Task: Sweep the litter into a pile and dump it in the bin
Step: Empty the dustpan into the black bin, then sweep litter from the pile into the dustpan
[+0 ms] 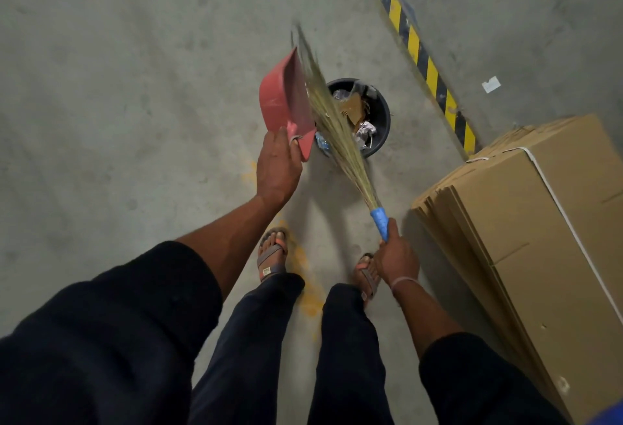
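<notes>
1. Two hands in view, both occupied. Left hand (278, 163) reaches forward and grips the rear end of a pink dustpan (286, 104), fingers wrapped round its handle.
2. Dustpan is held up off the concrete floor (118, 87) and tilted, its open side turned toward the bin (382, 121). Its lower corner lies just beside the bin's near-left rim; whether they touch cannot be told.
3. Right hand (396, 257) is closed round the blue handle (380, 219) of a grass broom (332, 121). A thin band sits on that wrist.
4. Broom runs diagonally up and left from the hand. Its bristles cross over the left part of the bin mouth and lie against the inner face of the dustpan. Bristle tips are blurred.
5. Bin is a dark round bucket standing on the floor ahead of the feet. Litter (357, 117) inside: brown card scraps, crumpled pale paper or foil, some clear plastic.
6. Whether any litter is left in the dustpan cannot be told; the bristles cover much of it.
7. Surroundings: a bundle of flat cardboard sheets (526, 222) tied with white strap lies to the right; a yellow-and-black hazard stripe (418, 50) runs across the floor beyond the bin; a small white scrap (491, 84) lies past the stripe. Yellowish stains mark the floor near the sandalled feet.
</notes>
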